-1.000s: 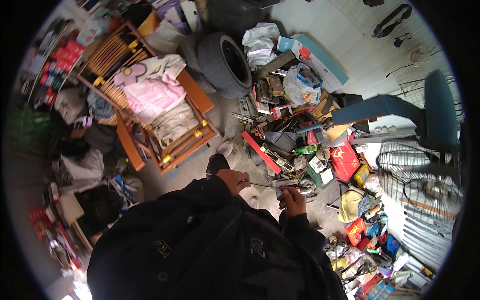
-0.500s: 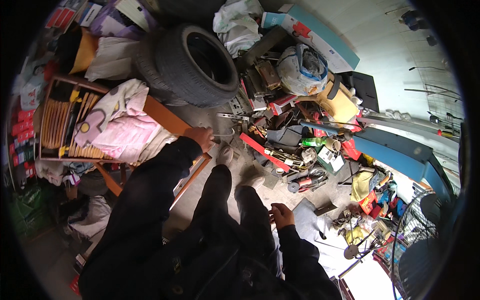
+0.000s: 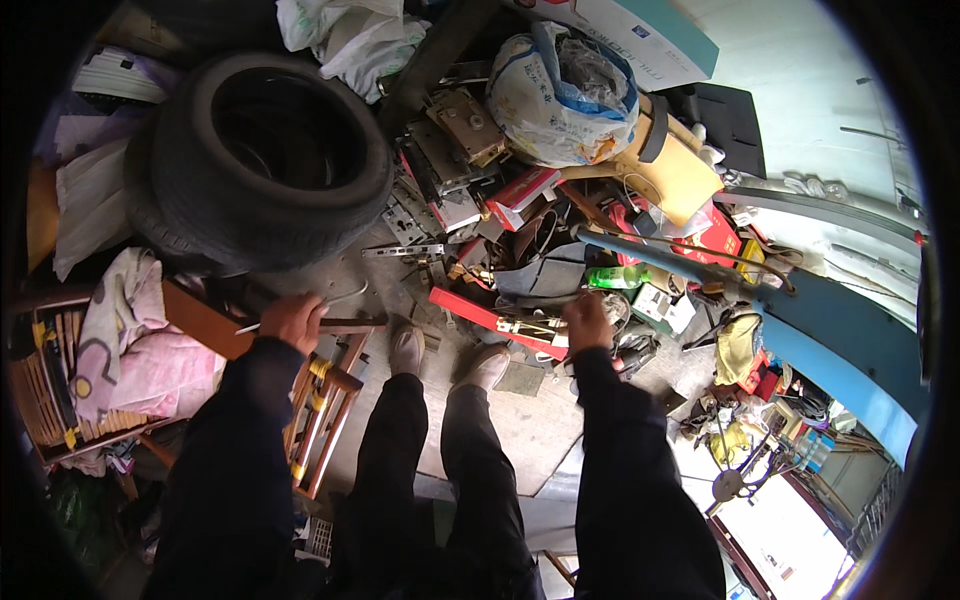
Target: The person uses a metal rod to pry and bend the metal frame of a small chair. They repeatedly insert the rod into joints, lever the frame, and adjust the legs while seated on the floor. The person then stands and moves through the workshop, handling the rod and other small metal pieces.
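My left hand (image 3: 292,322) is closed around a thin, pale bent rod (image 3: 347,298); one end curves out beyond the fingers and a straight tip pokes out on the other side. Below this hand is a wooden chair frame (image 3: 330,405) with yellow bindings. My right hand (image 3: 588,322) hangs over the heap of tools and parts, its fingers curled in; what they hold, if anything, is hidden. Close to it are a long red bar (image 3: 485,317), a green bottle (image 3: 617,276) and a dark grey folded piece (image 3: 540,280).
Two stacked tyres (image 3: 270,170) stand at the far left. A slatted wooden chair (image 3: 38,390) bears a pink patterned cloth (image 3: 165,372). A stuffed plastic bag (image 3: 560,95) sits atop the clutter. At right runs a long blue metal beam (image 3: 840,335). My shoes (image 3: 407,350) stand on concrete.
My right hand has moved forward from beside my leg to over the tool heap. The view has shifted right and forward. My left hand is still closed, now above the chair frame.
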Motion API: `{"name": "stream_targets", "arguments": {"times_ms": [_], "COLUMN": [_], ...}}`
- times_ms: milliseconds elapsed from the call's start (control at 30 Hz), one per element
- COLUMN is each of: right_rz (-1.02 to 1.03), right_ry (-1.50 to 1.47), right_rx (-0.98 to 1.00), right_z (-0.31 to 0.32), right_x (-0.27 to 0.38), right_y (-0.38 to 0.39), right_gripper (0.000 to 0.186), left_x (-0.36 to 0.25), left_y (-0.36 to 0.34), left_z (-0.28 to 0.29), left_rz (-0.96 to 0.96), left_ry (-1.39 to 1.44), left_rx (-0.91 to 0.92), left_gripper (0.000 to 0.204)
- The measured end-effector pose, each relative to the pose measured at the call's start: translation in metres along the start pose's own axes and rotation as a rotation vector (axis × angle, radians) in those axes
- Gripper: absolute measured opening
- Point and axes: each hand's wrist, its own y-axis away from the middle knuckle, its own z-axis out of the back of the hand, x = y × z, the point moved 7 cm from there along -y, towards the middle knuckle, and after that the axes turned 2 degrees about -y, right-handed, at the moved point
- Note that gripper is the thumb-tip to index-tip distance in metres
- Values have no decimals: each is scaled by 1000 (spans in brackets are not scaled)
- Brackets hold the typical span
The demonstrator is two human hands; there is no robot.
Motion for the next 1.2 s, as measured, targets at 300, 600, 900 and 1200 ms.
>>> {"name": "stream_targets", "arguments": {"times_ms": [300,600,900,1200], "right_rz": [116,207,-565,-196], "right_ry": [268,435,-205,-219], "right_rx": [-337,-38,503,278], "right_z": [50,-36,-107,-66], "right_x": [40,64,-1,-33], "right_y": [-252,-241,-237,-198], "right_gripper": [63,36,18,21], "left_x": [-15,-10,-14,-17], "left_y": [4,2,-1,1], "left_z": [16,15,16,17], "left_rz": [-16,-17,-33,9], "left_ry": [30,27,1,44], "left_rx": [-70,-76,-87,-80], "left_gripper": [11,12,13,13]}}
